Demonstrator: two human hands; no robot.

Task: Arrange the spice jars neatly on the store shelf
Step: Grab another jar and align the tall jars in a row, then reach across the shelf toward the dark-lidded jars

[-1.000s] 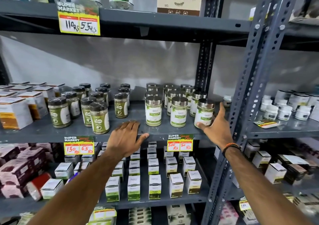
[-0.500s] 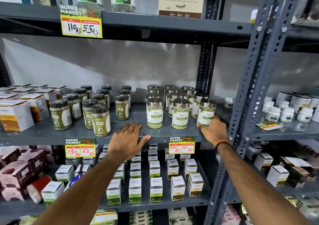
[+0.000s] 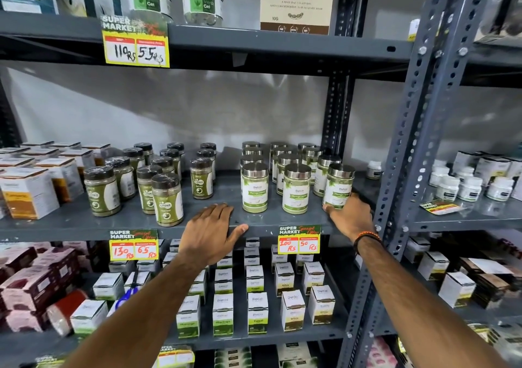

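Observation:
Silver-lidded jars with white-green labels stand in rows on the grey middle shelf (image 3: 127, 222); the front ones are a left jar (image 3: 254, 188), a middle jar (image 3: 296, 189) and a slightly tilted right jar (image 3: 339, 185). My right hand (image 3: 351, 218) cups the base of that right jar, thumb in front and fingers at its right side. To the left stand several dark-lidded green jars (image 3: 166, 198) in loose rows. My left hand (image 3: 211, 232) lies flat on the shelf's front edge between the two groups, holding nothing.
White-orange boxes (image 3: 26, 195) fill the shelf's left end. A perforated grey upright (image 3: 401, 170) stands just right of my right hand, with small white bottles (image 3: 469, 188) beyond it. Price tags (image 3: 299, 239) hang on the shelf edge. Small boxes fill the shelf below.
My right hand has moved in from beside the rightmost front jar and closed around its base. My left hand has stayed flat on the shelf edge.

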